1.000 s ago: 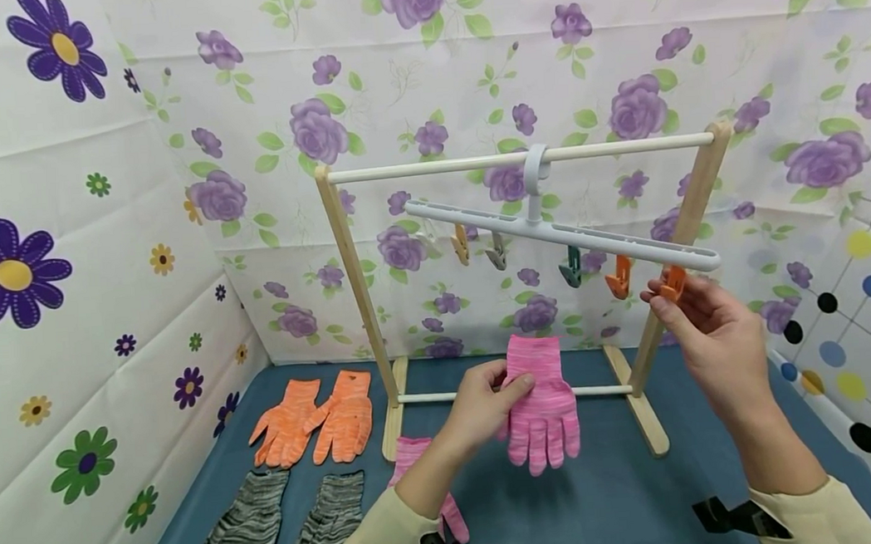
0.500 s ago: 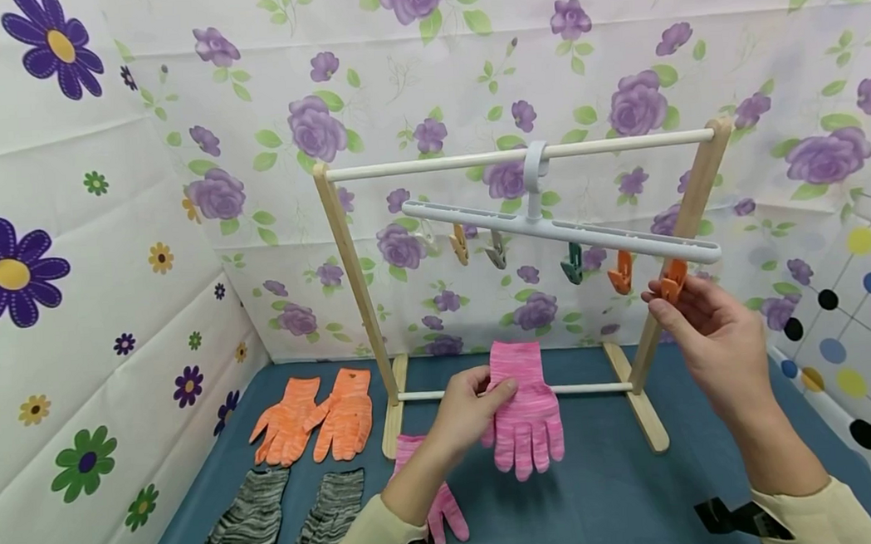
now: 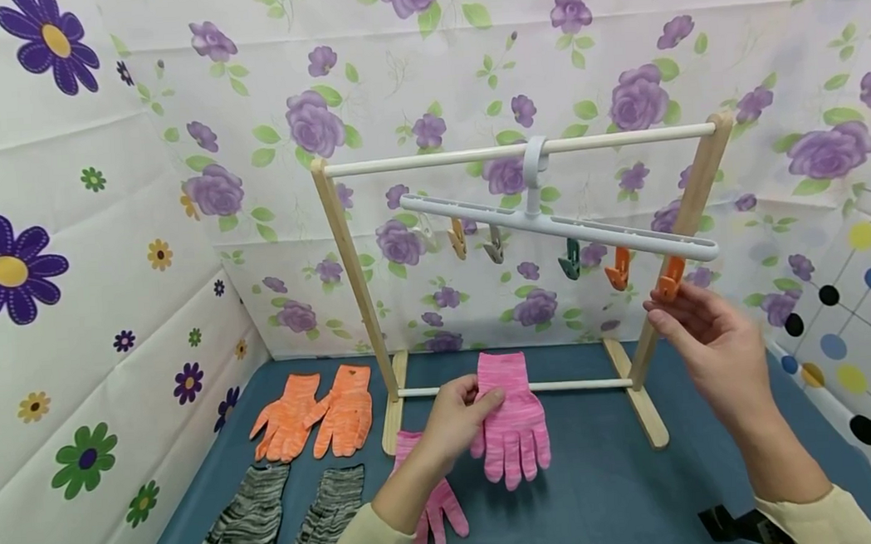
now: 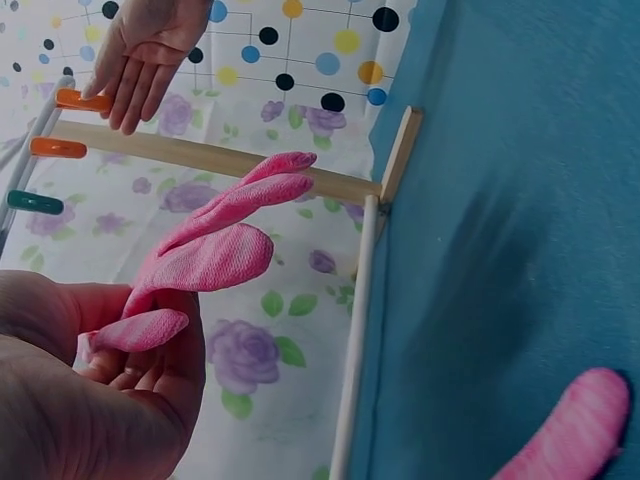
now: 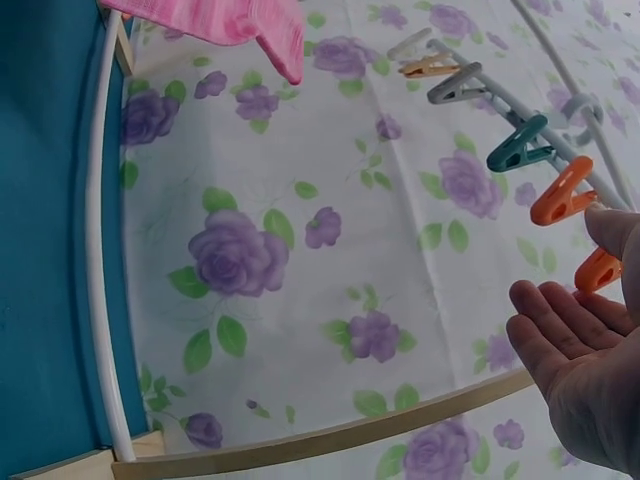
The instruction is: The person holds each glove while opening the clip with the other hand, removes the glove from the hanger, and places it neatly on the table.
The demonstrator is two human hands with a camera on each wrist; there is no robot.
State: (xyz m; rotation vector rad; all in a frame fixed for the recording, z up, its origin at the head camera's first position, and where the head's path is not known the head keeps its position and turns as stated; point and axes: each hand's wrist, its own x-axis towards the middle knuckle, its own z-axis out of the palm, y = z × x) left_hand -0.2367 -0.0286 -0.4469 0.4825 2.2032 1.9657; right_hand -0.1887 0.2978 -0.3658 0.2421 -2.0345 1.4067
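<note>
My left hand pinches a pink knitted glove near its cuff, with thumb in front; the glove hangs fingers down above the table. At the low right end of the tilted grey hanger, my right hand has thumb and fingertips around the lower part of an orange clothespin. In the right wrist view that clothespin lies between thumb and fingers, partly hidden. A second orange clothespin hangs beside it. A second pink glove lies under my left forearm, partly hidden.
A wooden rack carries the hanger on its top bar. Green, grey and yellow clothespins hang farther left. Orange gloves and grey striped gloves lie on the blue table at left.
The left hand has moved left and slightly down with the pink glove. The right hand stays at the end orange clothespin, its fingers sitting slightly lower on it.
</note>
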